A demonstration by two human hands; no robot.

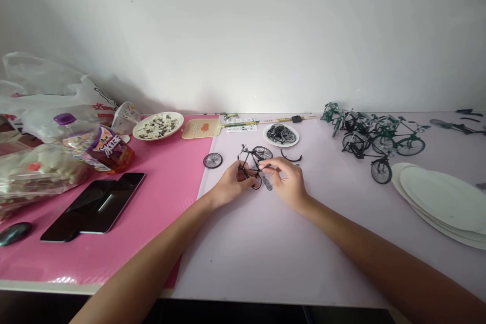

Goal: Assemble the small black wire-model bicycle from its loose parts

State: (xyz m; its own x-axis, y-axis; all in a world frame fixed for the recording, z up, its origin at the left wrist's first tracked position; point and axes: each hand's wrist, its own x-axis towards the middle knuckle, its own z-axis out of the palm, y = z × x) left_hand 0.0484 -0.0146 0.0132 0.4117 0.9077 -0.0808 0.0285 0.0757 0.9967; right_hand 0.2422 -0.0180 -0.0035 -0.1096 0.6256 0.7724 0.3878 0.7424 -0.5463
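- A small round white dish [281, 135] near the back of the counter [266, 243] holds a heap of black wheels and rings; a wider cream bowl [158, 125] on the pink mat [152, 202] holds pale and dark chips, too small to name.
- The left hand [229, 185] pinches the frame of a small black wire-framed model bicycle [253, 162] at mid-counter, its grip shut on the lower frame.
- The right hand [287, 180] meets the bicycle's rear, thumb and forefinger closed on a thin part; what exactly they hold is hard to make out.
- A loose spoked black wheel [212, 160] lies just left of the bicycle, a curved black strip [291, 157] just right of it.
- A cluster of finished green and black model bicycles [374, 137] stands at the right.
- Smooth white stacked plates [442, 200] run off the right edge.
- Two glossy black phones [94, 206] lie on the mat.
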